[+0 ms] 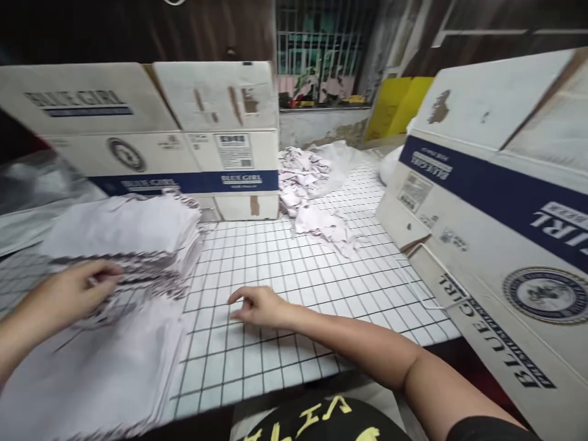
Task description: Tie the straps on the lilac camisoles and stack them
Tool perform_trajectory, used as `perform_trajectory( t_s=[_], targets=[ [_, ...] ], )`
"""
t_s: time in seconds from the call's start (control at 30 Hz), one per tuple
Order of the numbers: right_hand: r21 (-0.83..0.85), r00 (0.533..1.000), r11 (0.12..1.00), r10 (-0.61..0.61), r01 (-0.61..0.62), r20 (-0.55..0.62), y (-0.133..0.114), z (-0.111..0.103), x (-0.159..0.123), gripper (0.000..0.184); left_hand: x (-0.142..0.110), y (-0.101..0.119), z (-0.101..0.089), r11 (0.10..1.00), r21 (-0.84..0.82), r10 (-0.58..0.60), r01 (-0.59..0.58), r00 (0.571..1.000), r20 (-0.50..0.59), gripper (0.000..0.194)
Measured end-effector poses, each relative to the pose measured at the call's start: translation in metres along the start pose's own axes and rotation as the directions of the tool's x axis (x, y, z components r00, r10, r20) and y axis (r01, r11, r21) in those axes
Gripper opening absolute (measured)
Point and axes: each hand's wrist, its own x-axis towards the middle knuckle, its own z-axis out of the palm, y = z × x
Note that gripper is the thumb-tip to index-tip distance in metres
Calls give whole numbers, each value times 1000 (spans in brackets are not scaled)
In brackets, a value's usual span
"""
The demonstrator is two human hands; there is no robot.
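Note:
My left hand [73,293] rests against the side of a tall stack of pale cloth pieces [133,236], fingers pressed into its layered edge. A second, flatter pile of the same pale cloth [92,367] lies in front of it at the near left. My right hand [260,304] hovers low over the white grid-patterned table [294,275], fingers loosely curled, holding nothing. It is a short way right of the piles.
A white and blue Blue Girl carton [184,141] stands behind the stack. Another carton [496,208] lies tilted at the right edge. A loose heap of cloth scraps [312,190] sits at the back middle. A clear plastic sheet [27,196] is at far left.

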Motion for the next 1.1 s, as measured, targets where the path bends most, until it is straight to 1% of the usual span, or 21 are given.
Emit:
perform_trajectory(
  t_s=[0.03,0.07,0.1,0.13,0.2,0.23,0.27,0.33,0.4,0.47,0.5,0.57,0.67,0.73,0.8,0.83,0.87,0.9,0.97,1.03,1.1],
  targets=[
    [-76,985,997,18,-31,-173,11,-36,-8,27,22,32,20,999,37,23,-21,999,-33,22],
    [-142,939,986,39,-92,-341,22,-74,-16,23,43,67,43,997,39,59,-59,998,4,24],
    [-199,858,962,60,-185,-511,34,-111,-23,20,63,105,70,992,-4,128,-128,990,64,25],
    [-236,746,925,71,-297,-663,45,-146,-28,18,82,142,99,982,-51,189,-184,974,126,24],
    [-248,613,884,53,-396,-788,63,-205,-31,23,117,211,160,963,-91,265,-256,957,115,21],
    [-269,571,854,40,-446,-820,69,-228,-29,29,133,240,189,960,-77,277,-270,955,108,22],
    [-292,559,828,31,-479,-828,73,-247,-25,36,146,264,216,956,-55,291,-287,953,87,28],
    [-337,575,783,32,-523,-818,75,-272,-16,38,166,299,256,949,6,314,-315,948,53,33],
    [-365,615,780,32,-508,-788,69,-283,-10,22,178,316,275,943,38,330,-331,943,45,26],
    [-381,639,801,2,-462,-769,60,-283,-15,8,179,316,272,944,42,325,-327,945,47,23],
    [-391,657,815,-17,-427,-754,55,-278,-21,9,175,310,264,947,46,316,-318,948,44,23],
    [-419,736,852,-61,-313,-674,46,-257,-41,11,155,288,241,952,29,305,-306,951,45,22],
    [-448,905,891,-125,-78,-407,38,-207,-78,12,96,240,203,955,-40,297,-294,947,119,22],
    [-434,977,901,-87,-7,-195,36,-176,-100,12,50,207,182,962,-71,273,-264,923,271,23],
    [-413,998,910,10,-34,-58,35,-161,-113,12,13,180,167,973,-93,231,-212,861,452,23],
    [-406,998,912,41,-58,-51,35,-161,-116,12,1,169,162,976,-112,219,-188,832,510,22],
    [-402,995,912,46,-79,-91,34,-164,-115,12,-8,162,159,976,-132,216,-172,816,536,22],
    [-403,988,911,25,-86,-155,34,-170,-112,12,-12,157,158,974,-150,223,-168,820,528,24],
    [-427,968,902,-46,-65,-246,33,-183,-100,13,-9,154,163,966,-177,251,-191,857,450,30],
    [-469,982,883,-63,-28,-178,33,-190,-84,19,0,158,174,960,-162,274,-229,884,379,33],
    [-505,999,862,22,-41,-44,36,-189,-71,30,9,165,187,964,-100,264,-245,891,370,35]
  ],
)
